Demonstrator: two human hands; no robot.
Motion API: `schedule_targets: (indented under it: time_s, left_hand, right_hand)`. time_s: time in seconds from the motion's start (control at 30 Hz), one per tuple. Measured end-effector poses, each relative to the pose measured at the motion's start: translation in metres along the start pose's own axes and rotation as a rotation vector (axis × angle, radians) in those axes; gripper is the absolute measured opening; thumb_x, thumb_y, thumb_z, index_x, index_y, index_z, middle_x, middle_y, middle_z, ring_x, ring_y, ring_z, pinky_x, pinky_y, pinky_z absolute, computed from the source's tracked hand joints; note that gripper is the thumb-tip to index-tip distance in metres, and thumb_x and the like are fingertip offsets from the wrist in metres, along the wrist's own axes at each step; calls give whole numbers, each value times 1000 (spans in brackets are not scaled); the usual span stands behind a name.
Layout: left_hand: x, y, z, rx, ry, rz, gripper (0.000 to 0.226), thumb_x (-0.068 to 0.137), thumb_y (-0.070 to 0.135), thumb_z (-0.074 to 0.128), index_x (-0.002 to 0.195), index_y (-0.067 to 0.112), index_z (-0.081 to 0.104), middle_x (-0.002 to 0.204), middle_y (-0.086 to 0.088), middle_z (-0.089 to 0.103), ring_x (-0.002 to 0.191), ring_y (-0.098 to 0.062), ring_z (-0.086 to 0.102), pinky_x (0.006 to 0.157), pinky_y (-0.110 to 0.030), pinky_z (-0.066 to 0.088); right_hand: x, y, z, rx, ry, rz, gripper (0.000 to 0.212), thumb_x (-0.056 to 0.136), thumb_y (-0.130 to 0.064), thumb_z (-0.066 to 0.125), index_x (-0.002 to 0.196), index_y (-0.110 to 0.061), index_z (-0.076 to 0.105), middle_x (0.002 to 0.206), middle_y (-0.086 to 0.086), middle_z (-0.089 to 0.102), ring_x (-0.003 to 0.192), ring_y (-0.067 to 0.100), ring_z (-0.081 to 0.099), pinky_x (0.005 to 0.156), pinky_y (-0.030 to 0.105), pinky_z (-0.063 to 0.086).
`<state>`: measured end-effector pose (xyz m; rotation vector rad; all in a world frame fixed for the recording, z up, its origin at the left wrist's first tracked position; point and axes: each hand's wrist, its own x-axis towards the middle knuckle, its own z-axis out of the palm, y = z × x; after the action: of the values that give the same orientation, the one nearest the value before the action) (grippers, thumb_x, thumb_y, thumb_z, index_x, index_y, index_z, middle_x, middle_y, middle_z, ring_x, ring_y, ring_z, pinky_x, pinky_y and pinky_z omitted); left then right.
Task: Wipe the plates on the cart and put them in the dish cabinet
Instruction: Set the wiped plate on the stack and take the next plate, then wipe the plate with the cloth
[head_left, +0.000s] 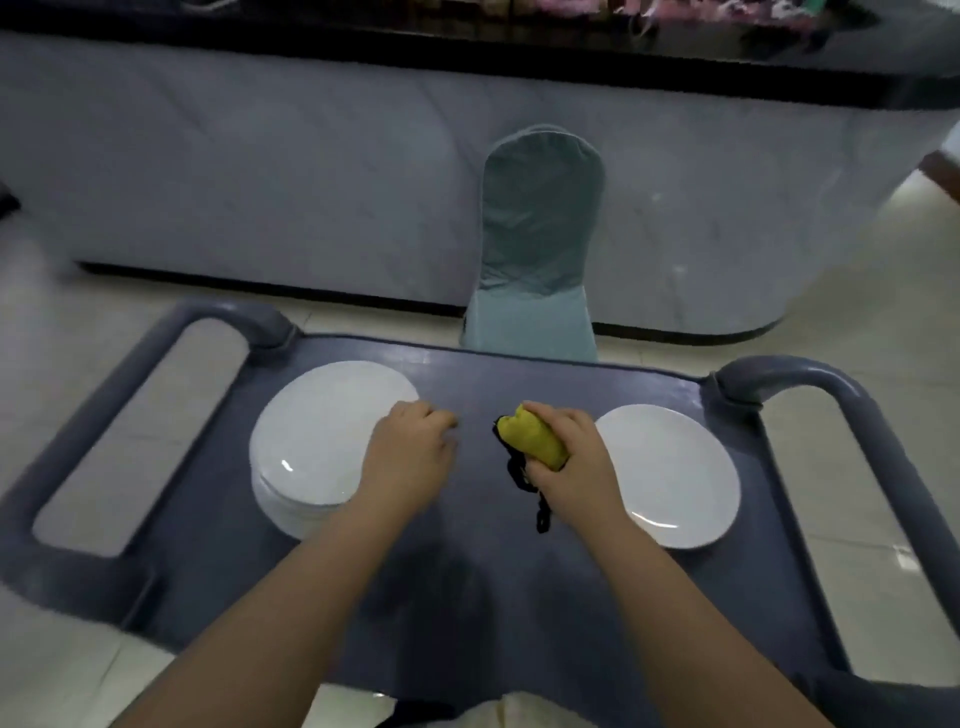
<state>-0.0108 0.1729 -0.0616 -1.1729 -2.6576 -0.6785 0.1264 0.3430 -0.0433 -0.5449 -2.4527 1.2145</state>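
Note:
A grey cart (467, 582) stands in front of me. On its left side sits a stack of white plates (317, 436); a single white plate (675, 473) lies on the right. My left hand (410, 457) hovers over the right edge of the stack, fingers loosely curled, holding nothing. My right hand (571, 462) grips a bunched yellow cloth (535, 441) with a black edge hanging down, between the two plate spots and just left of the single plate.
The cart has looped handles at the left (104, 447) and right (852, 415). Beyond it stand a chair in a teal cover (540, 249) and a long table draped in grey cloth (260, 171). Pale floor tiles surround the cart.

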Motion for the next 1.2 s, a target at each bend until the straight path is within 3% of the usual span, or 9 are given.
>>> schedule_targets:
  time_s: [0.1, 0.17, 0.33, 0.43, 0.53, 0.67, 0.8, 0.97, 1.2]
  left_hand:
    - [-36, -36, -41, -66, 61, -406, 15, 88, 29, 64, 99, 20, 70, 97, -3, 65, 93, -27, 56, 80, -41, 49]
    - [-67, -52, -61, -136, 162, -644, 10, 87, 30, 66, 86, 20, 66, 88, 1, 62, 86, -20, 56, 74, -36, 48]
    - [-114, -61, -74, -336, 230, -1024, 42, 89, 42, 62, 61, 15, 46, 60, 1, 52, 61, -19, 51, 55, -31, 39]
    - [-100, -61, -66, -344, 99, -1121, 53, 88, 54, 58, 58, 11, 53, 60, -1, 56, 63, -21, 55, 56, -31, 42]
    - [-82, -65, -57, -302, 17, -1231, 59, 79, 68, 59, 87, 9, 60, 84, -4, 63, 80, -25, 61, 63, -31, 45]
    - [-79, -73, -52, -260, -35, -1282, 61, 70, 64, 71, 97, 11, 62, 90, -4, 67, 83, -25, 64, 62, -30, 44]
    - [-78, -79, -53, -335, -36, -1308, 53, 68, 55, 76, 94, 11, 61, 86, -7, 70, 79, -25, 68, 62, -31, 48]
    - [-84, -88, -50, -685, 86, -1412, 40, 73, 33, 82, 87, 1, 64, 65, -9, 63, 49, -20, 55, 51, -25, 41]
    - [-107, -89, -66, -956, 259, -1455, 32, 84, 25, 73, 65, 13, 51, 57, -3, 45, 48, -16, 35, 46, -24, 30]
  right_hand:
    - [8, -20, 36, 41, -115, -59, 61, 77, -5, 68, 130, -32, 58, 115, -8, 50, 105, 7, 48, 90, 18, 37]
    - [11, -31, 55, 60, -180, -79, 60, 78, -4, 67, 130, -33, 58, 115, -9, 49, 103, 5, 48, 87, 18, 37]
    - [11, -47, 86, 88, -291, -112, 61, 80, -4, 66, 133, -32, 56, 117, -8, 48, 105, 4, 47, 91, 16, 35]
    - [9, -51, 92, 90, -298, -100, 61, 79, -3, 65, 132, -31, 57, 114, -8, 48, 104, 9, 49, 91, 21, 37]
    - [7, -50, 92, 102, -307, -87, 61, 79, -3, 65, 131, -33, 57, 113, -9, 48, 104, 7, 48, 90, 20, 37]
    - [5, -44, 87, 114, -309, -71, 60, 80, -4, 64, 131, -35, 57, 112, -10, 48, 101, 5, 50, 86, 19, 39]
    - [4, -41, 84, 111, -313, -74, 59, 80, -4, 64, 130, -35, 57, 111, -12, 48, 102, 3, 50, 85, 13, 37]
    - [5, -40, 76, 112, -297, -83, 60, 80, -4, 65, 130, -36, 57, 109, -16, 48, 101, -9, 48, 79, 3, 36]
    - [3, -35, 70, 99, -300, -82, 60, 78, -4, 65, 130, -34, 59, 109, -14, 49, 100, -11, 47, 77, 0, 35]
